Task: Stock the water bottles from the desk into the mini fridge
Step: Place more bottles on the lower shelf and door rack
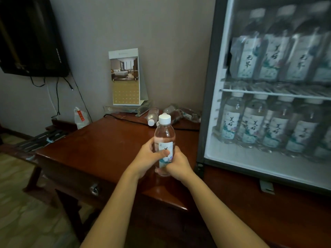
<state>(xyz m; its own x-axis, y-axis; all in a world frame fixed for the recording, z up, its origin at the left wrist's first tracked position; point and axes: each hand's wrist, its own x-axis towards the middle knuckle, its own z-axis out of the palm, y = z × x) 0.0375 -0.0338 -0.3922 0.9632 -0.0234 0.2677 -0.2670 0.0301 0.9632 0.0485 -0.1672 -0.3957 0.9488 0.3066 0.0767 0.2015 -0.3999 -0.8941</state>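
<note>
Upright water bottle (pixel 164 134) clasped between left hand (pixel 148 158) and right hand (pixel 179 165)

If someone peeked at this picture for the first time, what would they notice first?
Right in the middle, the left hand and right hand hold a clear plastic water bottle with a white cap upright over the reddish-brown wooden desk. On the right stands the grey-framed mini fridge, its two shelves packed with rows of matching labelled bottles. A few more bottles lie on their sides at the back of the desk.
</note>
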